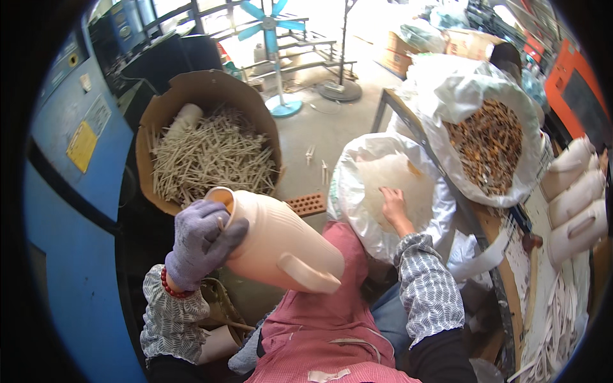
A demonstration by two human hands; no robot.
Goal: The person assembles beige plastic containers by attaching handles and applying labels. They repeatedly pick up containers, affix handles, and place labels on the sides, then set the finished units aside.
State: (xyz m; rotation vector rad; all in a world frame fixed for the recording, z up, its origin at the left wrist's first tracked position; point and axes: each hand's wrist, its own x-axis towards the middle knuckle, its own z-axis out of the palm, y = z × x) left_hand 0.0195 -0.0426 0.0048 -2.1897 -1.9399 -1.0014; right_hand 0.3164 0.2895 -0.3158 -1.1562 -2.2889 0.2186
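Observation:
My left hand [203, 239], in a lavender work glove, grips a pale peach plastic pitcher [281, 239] at its rim. The pitcher lies tilted over my lap, mouth to the upper left, its handle facing me. Bare, my right hand [394, 207] reaches over a white plastic bag [354, 210]. Its fingers are stretched out over the pale contents [389, 175] of the bag, which I cannot identify. Nothing shows in those fingers. A pink apron [325, 319] covers my lap.
A round cardboard bin [153, 185] of thin pale plastic sticks stands left. A white sack [440, 83] of brown pieces is at upper right. Similar pitchers [578, 230] and white strips [552, 325] lie on the right bench. A perforated brick [306, 204] and a blue fan [269, 25] stand ahead.

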